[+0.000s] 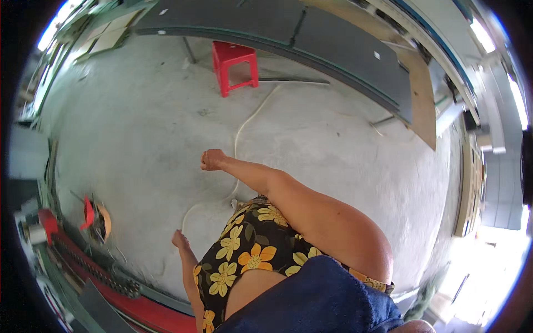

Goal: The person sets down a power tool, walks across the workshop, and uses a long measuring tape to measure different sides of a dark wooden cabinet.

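My right arm reaches across my body, and my right hand (212,160) is curled into a fist in the air over the concrete floor, with nothing seen in it. Lower and further left, my left hand (180,238) hangs at my side with its fingers curled in; it looks to hold nothing, though it is small in view. Neither hand touches any object. A pale hose (240,133) runs along the floor beneath and beside both hands. Nearest beyond them stands a red plastic stool (235,65) by the far table.
A long table with dark grey panels (250,22) spans the far side. A dark strip (294,81) lies by the stool. Red machinery (133,308) lines the lower left, near a basket-like item with a red part (88,213). Wooden pallets (469,191) lean at the right.
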`<state>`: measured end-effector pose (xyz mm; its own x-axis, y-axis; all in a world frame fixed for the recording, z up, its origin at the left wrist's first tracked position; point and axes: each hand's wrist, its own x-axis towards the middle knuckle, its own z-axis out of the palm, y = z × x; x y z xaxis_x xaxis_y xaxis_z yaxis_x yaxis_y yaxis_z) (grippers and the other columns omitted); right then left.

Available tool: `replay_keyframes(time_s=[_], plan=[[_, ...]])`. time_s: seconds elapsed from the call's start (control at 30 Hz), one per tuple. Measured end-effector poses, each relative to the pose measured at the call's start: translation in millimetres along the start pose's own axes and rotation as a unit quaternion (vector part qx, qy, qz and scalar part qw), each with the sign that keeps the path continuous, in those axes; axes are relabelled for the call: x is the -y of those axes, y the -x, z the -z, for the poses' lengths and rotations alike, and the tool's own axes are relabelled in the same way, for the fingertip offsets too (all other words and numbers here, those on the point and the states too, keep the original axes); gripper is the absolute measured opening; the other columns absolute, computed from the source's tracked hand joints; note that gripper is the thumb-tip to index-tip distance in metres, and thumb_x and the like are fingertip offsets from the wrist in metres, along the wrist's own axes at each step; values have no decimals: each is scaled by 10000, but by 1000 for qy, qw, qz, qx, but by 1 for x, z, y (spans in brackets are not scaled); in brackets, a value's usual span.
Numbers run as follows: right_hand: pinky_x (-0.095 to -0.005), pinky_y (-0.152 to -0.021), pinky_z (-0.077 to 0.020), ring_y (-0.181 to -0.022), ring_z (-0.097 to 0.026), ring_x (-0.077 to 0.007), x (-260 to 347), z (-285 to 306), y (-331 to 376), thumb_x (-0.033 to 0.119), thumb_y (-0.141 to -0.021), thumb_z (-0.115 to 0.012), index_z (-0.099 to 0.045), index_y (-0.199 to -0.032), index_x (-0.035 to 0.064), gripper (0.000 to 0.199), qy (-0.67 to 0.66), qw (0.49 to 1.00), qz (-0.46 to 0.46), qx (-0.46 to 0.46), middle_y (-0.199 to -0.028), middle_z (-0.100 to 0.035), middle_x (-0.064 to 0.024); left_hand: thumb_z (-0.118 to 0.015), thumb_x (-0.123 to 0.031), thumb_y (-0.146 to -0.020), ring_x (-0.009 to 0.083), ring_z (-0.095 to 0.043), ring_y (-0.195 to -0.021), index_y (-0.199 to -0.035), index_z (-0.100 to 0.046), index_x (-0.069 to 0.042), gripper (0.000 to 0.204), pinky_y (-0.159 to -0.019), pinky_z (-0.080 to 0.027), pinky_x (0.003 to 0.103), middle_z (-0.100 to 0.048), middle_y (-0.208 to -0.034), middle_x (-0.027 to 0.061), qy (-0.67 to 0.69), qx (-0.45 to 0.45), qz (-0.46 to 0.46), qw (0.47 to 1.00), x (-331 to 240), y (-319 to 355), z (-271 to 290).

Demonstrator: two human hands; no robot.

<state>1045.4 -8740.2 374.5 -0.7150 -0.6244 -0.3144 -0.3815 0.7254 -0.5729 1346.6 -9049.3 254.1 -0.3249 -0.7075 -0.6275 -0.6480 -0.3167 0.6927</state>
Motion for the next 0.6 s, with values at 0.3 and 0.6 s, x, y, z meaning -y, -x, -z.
replay_keyframes(time_s=[0.3, 0.6], plan=[[-428, -720, -498, -866, -613, -286, -144, 56, 20, 320, -710, -556, -676, -799, 108, 260, -60, 973, -190, -116, -882, -653, -107, -593, -244, -806, 119, -431, -487, -779, -614, -22, 225, -438, -343, 294, -496, -584, 14, -71, 138, -127, 980, -157, -43, -213], [-434, -685, -502, -784, -627, -348, -281, 203, 60, 330, -706, -558, -663, -774, 62, 296, -92, 907, -256, -321, -828, -648, -169, -498, -316, -885, 250, -611, -796, -883, -676, -37, 331, -706, -450, 373, -666, -878, 119, -317, 210, -499, 779, -309, 82, -525]])
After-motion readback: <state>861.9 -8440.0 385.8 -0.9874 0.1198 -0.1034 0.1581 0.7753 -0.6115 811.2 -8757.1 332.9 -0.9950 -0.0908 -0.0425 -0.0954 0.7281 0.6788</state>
